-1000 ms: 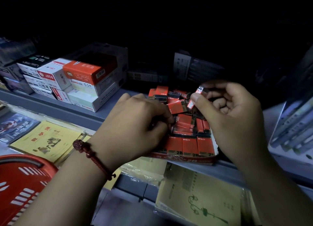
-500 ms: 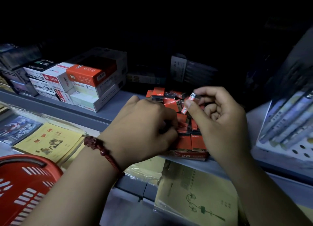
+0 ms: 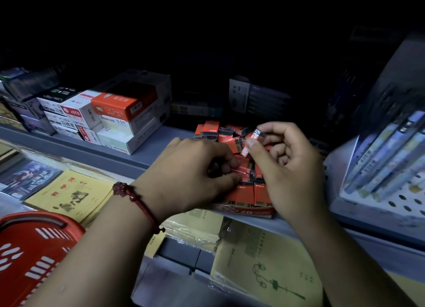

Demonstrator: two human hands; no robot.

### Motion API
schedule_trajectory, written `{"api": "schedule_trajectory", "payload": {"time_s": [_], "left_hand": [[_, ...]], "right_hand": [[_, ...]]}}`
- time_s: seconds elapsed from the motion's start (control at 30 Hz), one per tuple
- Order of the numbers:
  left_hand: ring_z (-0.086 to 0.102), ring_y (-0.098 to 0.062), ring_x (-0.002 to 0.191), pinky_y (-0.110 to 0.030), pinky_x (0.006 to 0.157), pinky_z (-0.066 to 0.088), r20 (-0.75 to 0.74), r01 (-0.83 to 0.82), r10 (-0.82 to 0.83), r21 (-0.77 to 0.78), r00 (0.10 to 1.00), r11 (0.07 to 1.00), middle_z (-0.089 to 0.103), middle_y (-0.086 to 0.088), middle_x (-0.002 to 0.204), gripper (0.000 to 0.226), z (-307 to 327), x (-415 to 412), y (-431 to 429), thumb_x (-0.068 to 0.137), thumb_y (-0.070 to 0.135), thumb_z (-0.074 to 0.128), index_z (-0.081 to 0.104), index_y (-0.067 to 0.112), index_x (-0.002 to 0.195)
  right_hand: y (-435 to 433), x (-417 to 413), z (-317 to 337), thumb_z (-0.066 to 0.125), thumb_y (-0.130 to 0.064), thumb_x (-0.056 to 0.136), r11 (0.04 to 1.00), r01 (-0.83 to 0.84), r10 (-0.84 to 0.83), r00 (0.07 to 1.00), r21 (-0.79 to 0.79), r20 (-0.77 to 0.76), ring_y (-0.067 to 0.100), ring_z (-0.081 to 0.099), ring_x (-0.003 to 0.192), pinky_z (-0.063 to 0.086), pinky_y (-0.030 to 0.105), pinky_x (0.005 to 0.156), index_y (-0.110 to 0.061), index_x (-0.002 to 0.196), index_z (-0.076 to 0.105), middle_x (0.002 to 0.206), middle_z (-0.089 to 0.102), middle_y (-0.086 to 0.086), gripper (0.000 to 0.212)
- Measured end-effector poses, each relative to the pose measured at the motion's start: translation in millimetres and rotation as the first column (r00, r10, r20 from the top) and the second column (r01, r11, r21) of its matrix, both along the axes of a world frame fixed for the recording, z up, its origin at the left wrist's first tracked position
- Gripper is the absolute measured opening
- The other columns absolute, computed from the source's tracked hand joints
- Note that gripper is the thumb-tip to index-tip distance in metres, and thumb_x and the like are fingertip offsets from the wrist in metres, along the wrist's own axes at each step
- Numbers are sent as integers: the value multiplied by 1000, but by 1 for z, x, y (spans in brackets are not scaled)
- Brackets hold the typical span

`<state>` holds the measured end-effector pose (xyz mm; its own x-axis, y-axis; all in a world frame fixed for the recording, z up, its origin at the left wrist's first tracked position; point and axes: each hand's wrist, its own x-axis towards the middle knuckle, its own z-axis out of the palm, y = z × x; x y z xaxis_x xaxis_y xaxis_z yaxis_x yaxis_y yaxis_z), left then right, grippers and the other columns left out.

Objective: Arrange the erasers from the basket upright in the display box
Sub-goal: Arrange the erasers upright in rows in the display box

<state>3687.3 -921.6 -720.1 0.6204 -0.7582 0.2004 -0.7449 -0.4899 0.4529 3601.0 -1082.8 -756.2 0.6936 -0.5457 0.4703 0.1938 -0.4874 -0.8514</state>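
A low red display box (image 3: 248, 211) marked 2B sits on the grey shelf, full of red-sleeved erasers (image 3: 245, 192); the front row stands upright and several lie loose at the back (image 3: 211, 128). My right hand (image 3: 289, 166) pinches one red eraser (image 3: 251, 141) between thumb and forefinger above the box. My left hand (image 3: 193, 175) reaches into the box, its curled fingertips on erasers in the middle rows; what they grip is hidden. The red basket (image 3: 30, 249) is at the lower left.
Stacked white and orange stationery boxes (image 3: 119, 120) fill the shelf (image 3: 147, 152) to the left. A pegboard rack of pens (image 3: 386, 159) stands at the right. Yellow exercise books (image 3: 69, 194) lie on the lower tier. The shelf's back is dark.
The view has drifted slightly. My right hand has kept the pinched eraser above the box, and my left hand has stayed in the box's middle rows.
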Motion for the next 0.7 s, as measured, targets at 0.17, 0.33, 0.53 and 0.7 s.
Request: {"api": "schedule_trajectory", "payload": {"time_s": [0.17, 0.33, 0.53, 0.7], "left_hand": [[67, -1, 82, -36, 78, 55, -48, -1, -1, -46, 999, 999, 74, 17, 86, 25, -4, 7, 0, 85, 57, 73, 74, 35, 94], [69, -10, 82, -40, 77, 55, 63, -12, 15, -52, 998, 999, 75, 11, 87, 37, -8, 5, -4, 86, 63, 52, 73, 34, 96], [68, -12, 83, -39, 72, 55, 136, -18, 28, -70, 990, 997, 74, 11, 88, 32, -7, 3, -7, 89, 58, 51, 71, 37, 102], [68, -8, 85, -38, 73, 55, 65, 61, -56, -80, 996, 995, 74, 11, 91, 20, -7, 7, -1, 93, 37, 56, 71, 36, 107]], "right_hand": [[1, 0, -1, 73, -31, 90, 1000, 12, -12, 1000, -19, -5, 7, 52, 59, 45, 21, 60, -28, 108, 67, 82, 64, -2, 19], [1, 0, -1, 73, -30, 90, 1000, 5, -5, 1000, -14, -1, 7, 53, 60, 46, 20, 60, -26, 109, 67, 84, 63, -3, 20], [0, 0, -1, 73, -28, 91, 1000, -1, 1, 1000, -19, -4, 8, 54, 61, 47, 19, 58, -26, 110, 66, 87, 64, -5, 20], [0, 0, -1, 73, -28, 91, 1000, -9, 9, 1000, -6, -1, 11, 54, 61, 47, 19, 57, -28, 109, 66, 89, 64, -6, 19]]}}
